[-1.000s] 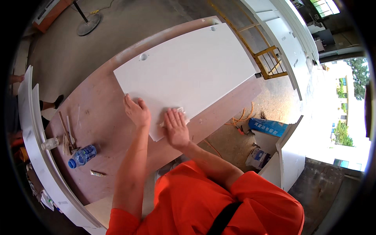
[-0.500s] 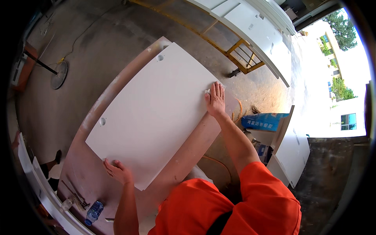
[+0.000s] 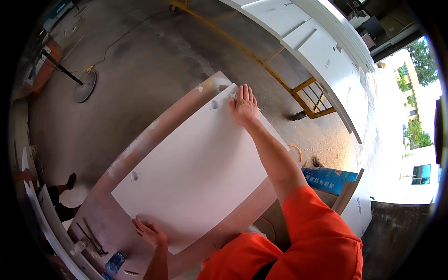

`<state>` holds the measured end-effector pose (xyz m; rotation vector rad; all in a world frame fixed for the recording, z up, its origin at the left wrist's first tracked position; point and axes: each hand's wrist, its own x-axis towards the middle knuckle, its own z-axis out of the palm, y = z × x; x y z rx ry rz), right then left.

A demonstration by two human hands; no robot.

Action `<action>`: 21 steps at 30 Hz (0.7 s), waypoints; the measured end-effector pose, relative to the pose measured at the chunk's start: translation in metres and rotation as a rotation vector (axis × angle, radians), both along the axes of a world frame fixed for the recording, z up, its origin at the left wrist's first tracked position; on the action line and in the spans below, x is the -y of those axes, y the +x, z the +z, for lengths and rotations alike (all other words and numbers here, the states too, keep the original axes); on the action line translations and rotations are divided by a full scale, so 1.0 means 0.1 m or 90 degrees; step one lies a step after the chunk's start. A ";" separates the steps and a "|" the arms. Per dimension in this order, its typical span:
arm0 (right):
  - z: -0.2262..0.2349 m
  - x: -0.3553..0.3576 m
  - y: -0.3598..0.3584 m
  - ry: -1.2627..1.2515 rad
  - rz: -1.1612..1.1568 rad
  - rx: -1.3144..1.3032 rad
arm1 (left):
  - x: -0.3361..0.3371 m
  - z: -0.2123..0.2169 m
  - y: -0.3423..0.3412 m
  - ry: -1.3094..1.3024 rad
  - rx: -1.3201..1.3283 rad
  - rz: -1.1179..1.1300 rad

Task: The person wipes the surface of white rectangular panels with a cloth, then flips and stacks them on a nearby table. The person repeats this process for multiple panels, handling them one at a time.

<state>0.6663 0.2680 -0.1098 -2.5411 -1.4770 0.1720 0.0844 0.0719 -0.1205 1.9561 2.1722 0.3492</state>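
The white board (image 3: 196, 168) lies flat on the pinkish surface (image 3: 147, 144). The work on its top seems to be in progress; which part is done and which is left, I cannot tell. The right hand (image 3: 245, 109) rests flat at the far corner, its fingers straight and close together, with a white scrap (image 3: 233, 96) beside the thumb. The left hand (image 3: 150, 233) is at the left edge, fingers slightly spread, near a blue bottle (image 3: 115, 262). On the grey floor (image 3: 140, 70), a yellow frame (image 3: 295, 91) stands far right, next to white panels (image 3: 322, 51).
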 end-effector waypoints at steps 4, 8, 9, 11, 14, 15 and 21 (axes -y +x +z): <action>0.08 -0.71 -0.04 -0.022 0.048 -0.004 | -0.05 0.05 0.05 -0.009 0.001 0.012; -0.02 -0.49 -0.60 0.024 0.045 0.059 | -0.02 0.06 0.04 0.023 0.006 0.000; 0.01 -0.39 -1.11 0.039 0.119 0.028 | 0.00 0.10 0.09 0.019 0.016 0.010; 0.12 -0.01 -2.35 0.047 0.326 0.019 | -0.03 0.14 0.14 0.028 0.027 0.006; 0.32 0.63 -4.01 -0.072 0.713 -0.146 | -0.08 0.24 0.17 0.020 0.034 0.004; 0.31 0.65 -4.11 -0.073 0.744 -0.141 | -0.06 0.24 0.13 0.025 0.038 0.010; 0.03 0.13 -2.05 0.094 0.305 0.065 | 0.02 0.14 0.10 0.052 0.066 0.031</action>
